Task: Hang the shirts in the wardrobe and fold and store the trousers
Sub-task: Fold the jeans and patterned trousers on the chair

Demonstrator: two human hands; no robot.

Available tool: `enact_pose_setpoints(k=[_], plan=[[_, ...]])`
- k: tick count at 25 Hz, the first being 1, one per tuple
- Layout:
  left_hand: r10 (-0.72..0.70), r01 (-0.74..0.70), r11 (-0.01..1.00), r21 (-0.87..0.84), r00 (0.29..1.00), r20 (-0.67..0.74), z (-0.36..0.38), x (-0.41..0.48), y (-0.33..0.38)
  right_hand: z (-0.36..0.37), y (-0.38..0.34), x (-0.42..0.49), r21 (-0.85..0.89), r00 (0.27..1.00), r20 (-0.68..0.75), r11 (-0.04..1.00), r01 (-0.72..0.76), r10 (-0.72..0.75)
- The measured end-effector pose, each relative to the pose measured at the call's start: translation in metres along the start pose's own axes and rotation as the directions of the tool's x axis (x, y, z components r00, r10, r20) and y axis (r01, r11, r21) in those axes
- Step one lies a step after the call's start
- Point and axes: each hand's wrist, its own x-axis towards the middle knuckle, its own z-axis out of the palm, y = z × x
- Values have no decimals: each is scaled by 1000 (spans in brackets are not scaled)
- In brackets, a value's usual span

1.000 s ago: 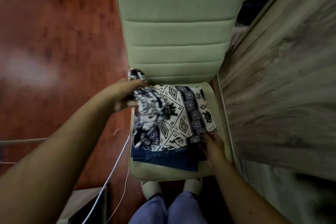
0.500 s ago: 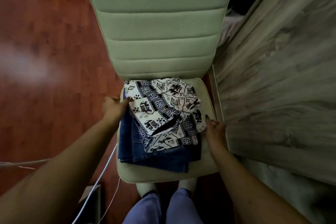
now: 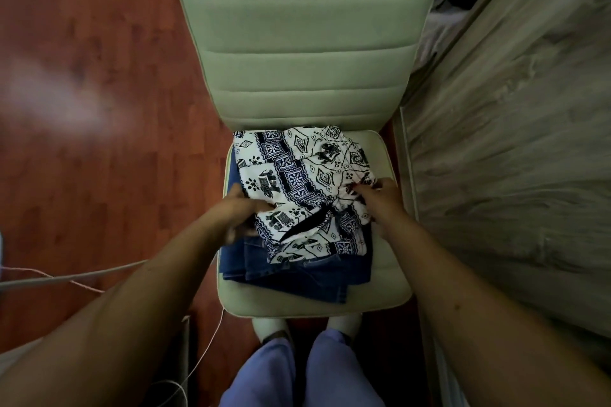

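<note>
To my far left is the red-brown wooden floor [image 3: 99, 175], with a thin white cable [image 3: 205, 357] trailing across it beside the chair's front corner. My left hand [image 3: 243, 213] reaches in over the left edge of the seat and meets the left side of the elephant-print trousers [image 3: 297, 175]. The thumb points up, and the fingers lie against the cloth, but the hand is blurred and I cannot tell whether it grips the fabric or only touches it.

The black-and-white trousers lie loosely folded and a little rumpled, on top of a pair of folded blue jeans [image 3: 297, 277]. The jeans stick out beneath them on the left and towards me. Both garments rest on the seat of a pale green padded chair [image 3: 304, 69], whose ribbed back rises away from me. The printed trousers sit between my two hands.

My right hand [image 3: 383, 205] is at their right edge, with its fingertips curled in and pinching the cloth. Further right, just beside the chair, stands a grey wood-grain panel [image 3: 512, 158]. My legs [image 3: 337, 370], in lilac fabric, show below the front of the seat
</note>
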Motion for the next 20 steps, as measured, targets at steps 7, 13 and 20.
enact_pose_setpoints(k=[7, 13, 20], plan=[[41, -14, 995, -98, 960, 279, -38, -7, -23, -7, 36, -85, -4, 997, -4, 997, 77, -77], [37, -31, 999, -39, 986, 163, -39, -8, -25, 6, 66, -77, -264, 993, 35, 958, 115, -110], [52, -54, 999, 1, 966, 255, -17, -12, -42, -1, 36, -56, -17, 978, 192, 997, -78, 80]])
